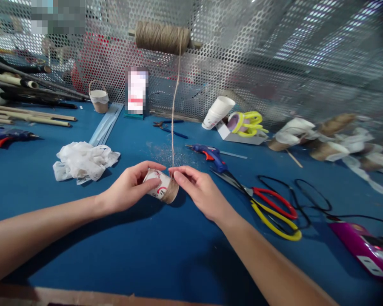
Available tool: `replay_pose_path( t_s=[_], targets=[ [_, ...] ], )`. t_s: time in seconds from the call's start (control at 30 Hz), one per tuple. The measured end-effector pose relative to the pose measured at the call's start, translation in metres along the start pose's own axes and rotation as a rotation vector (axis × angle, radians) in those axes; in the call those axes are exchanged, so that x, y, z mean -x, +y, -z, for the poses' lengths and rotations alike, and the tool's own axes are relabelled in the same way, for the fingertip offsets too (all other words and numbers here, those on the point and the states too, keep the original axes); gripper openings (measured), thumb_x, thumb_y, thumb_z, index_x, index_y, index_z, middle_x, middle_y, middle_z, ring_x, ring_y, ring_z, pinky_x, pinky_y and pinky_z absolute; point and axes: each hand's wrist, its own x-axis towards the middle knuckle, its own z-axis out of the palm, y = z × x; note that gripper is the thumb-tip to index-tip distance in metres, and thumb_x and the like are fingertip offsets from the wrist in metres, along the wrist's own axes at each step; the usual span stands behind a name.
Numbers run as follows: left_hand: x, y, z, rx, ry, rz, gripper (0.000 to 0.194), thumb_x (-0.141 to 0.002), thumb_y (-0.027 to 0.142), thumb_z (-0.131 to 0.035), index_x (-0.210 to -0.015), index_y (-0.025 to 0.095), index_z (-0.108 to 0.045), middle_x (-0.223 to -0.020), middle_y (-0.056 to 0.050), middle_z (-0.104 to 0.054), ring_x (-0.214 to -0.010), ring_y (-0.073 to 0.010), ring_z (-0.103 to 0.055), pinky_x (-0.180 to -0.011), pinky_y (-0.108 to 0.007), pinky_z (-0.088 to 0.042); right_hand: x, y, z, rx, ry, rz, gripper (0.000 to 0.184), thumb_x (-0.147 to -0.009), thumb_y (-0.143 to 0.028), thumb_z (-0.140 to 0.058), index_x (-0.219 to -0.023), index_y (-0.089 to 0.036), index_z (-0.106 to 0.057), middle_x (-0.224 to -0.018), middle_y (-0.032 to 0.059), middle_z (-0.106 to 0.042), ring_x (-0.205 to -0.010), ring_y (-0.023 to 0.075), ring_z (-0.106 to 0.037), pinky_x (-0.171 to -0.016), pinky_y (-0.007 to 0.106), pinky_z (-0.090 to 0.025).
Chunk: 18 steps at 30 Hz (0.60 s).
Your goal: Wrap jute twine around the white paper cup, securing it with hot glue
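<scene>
red and black print on paper cup (162,190), illegible, upright screen (136,91) blurred

Light reaches me moderately bright from above and behind the perforated metal screen (108,55), streaking white at upper right. Soft shadows lie under my 2 forearms on the blue desk (140,255). The right edge smears and stretches; 2 patches are pixelated, and my fingers (191,176) look fairly sharp.

Craft workshop, blue worktop (115,250) bounded by perforated metal screen (261,72), twine spool (162,37) mounted above far edge, glue gun (209,155) and shears (264,204) laid out.
</scene>
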Motion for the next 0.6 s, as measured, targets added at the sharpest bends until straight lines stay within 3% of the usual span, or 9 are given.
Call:
replay_pose_path(
  t_s=[0.17,0.33,0.47,0.6],
  targets=[
    [0.003,0.002,-0.002,-0.03,-0.048,-0.091,0.029,-0.081,0.018,-0.054,-0.109,0.012,-0.055,-0.09,-0.004,-0.064,-0.075,-0.0118,-0.059,-0.069,-0.023,-0.047,-0.012,-0.001,-0.004,-0.192,-0.03,-0.078,0.026,-0.076,-0.043,-0.063,-0.081,-0.018,-0.062,-0.079,0.0022,-0.065,-0.075,0.0147,-0.059,-0.075,0.033,-0.046],
    [0.006,0.003,-0.001,-0.087,-0.141,-0.104,0.033,-0.082,0.018,-0.054,-0.115,0.012,-0.055,-0.088,-0.004,-0.064,-0.067,-0.0097,-0.055,-0.061,-0.02,-0.044,-0.018,-0.001,-0.003,-0.407,-0.124,-0.129,0.027,-0.071,-0.037,-0.069,-0.091,-0.019,-0.063,-0.089,0.0021,-0.065,-0.078,0.0127,-0.06,-0.075,0.029,-0.047],
    [0.008,0.004,0.0,-0.129,-0.192,-0.102,0.032,-0.084,0.02,-0.052,-0.114,0.011,-0.058,-0.095,-0.008,-0.066,-0.071,-0.0119,-0.056,-0.063,-0.022,-0.046,-0.022,-0.005,0.0,-0.482,-0.3,-0.178,0.031,-0.073,-0.037,-0.067,-0.099,-0.019,-0.063,-0.092,0.004,-0.067,-0.081,0.0146,-0.063,-0.075,0.031,-0.048],
    [0.009,0.006,-0.001,-0.145,-0.222,-0.11,0.033,-0.084,0.019,-0.052,-0.116,0.012,-0.058,-0.099,-0.009,-0.066,-0.074,-0.0126,-0.058,-0.067,-0.023,-0.047,-0.024,-0.005,-0.002,-0.493,-0.383,-0.181,0.026,-0.072,-0.033,-0.068,-0.093,-0.018,-0.065,-0.088,0.0032,-0.068,-0.077,0.013,-0.063,-0.071,0.027,-0.049]
  ],
)
